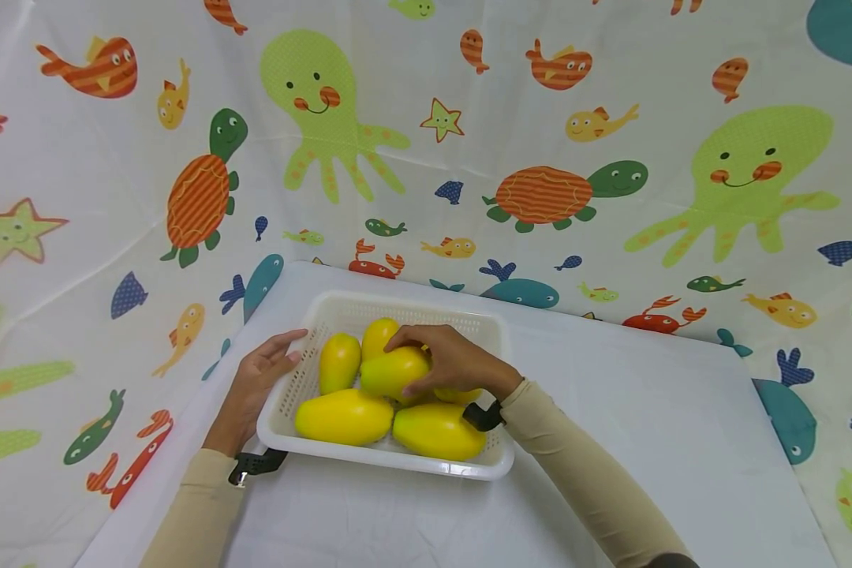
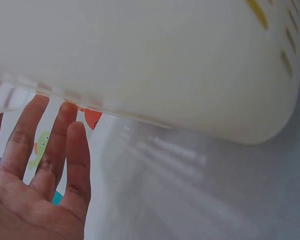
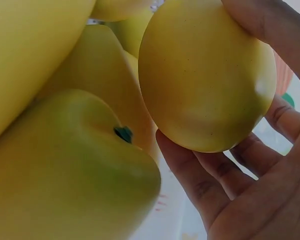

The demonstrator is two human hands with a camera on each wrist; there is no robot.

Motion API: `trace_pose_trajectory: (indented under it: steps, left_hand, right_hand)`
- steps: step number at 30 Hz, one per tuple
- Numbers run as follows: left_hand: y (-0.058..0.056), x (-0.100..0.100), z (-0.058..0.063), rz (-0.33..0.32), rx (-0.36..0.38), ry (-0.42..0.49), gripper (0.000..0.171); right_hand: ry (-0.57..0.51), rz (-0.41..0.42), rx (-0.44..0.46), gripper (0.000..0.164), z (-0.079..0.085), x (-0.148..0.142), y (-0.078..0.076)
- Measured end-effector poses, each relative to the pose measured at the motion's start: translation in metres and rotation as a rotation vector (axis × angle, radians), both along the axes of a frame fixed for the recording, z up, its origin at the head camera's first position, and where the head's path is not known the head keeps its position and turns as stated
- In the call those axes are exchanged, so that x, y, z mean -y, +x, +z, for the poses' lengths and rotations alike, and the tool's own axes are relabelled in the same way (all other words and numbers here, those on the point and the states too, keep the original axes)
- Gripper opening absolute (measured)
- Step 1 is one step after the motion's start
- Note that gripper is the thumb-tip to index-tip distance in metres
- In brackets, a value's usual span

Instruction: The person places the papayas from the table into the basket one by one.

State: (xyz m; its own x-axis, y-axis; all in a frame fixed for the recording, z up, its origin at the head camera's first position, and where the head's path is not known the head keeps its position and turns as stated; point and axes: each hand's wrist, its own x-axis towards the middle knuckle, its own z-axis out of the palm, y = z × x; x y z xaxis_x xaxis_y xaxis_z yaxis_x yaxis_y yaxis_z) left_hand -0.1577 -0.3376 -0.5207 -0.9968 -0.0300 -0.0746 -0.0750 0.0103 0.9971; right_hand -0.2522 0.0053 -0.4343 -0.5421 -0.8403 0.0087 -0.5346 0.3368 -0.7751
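A white plastic basket with slotted walls stands on the table and contains several yellow papayas, some tinged green at one end. My right hand reaches into the basket and grips one papaya lying on top of the others. In the right wrist view, thumb and fingers curve round this papaya, near another papaya with a short green stem. At the left end of the basket, my left hand rests against the rim. The left wrist view shows its fingers fairly straight beside the basket wall.
White cloth covers the table, which extends to the right of the basket. A white curtain printed with sea animals hangs behind and along the left side. Other papayas lie close together around the gripped one.
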Motion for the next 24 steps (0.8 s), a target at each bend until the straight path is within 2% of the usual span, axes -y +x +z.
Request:
trace_pose_trajectory:
  steps: [12,24]
  left_hand:
    - [-0.002,0.001,0.000,-0.008,-0.008,0.028,0.058]
    - [-0.008,0.002,0.002,-0.019,0.010,0.041,0.058]
  right_hand:
    - [0.051,0.010,-0.051,0.062,-0.004,0.010,0.002]
    - [0.088,-0.061,-0.073,0.067,0.000,0.005,0.000]
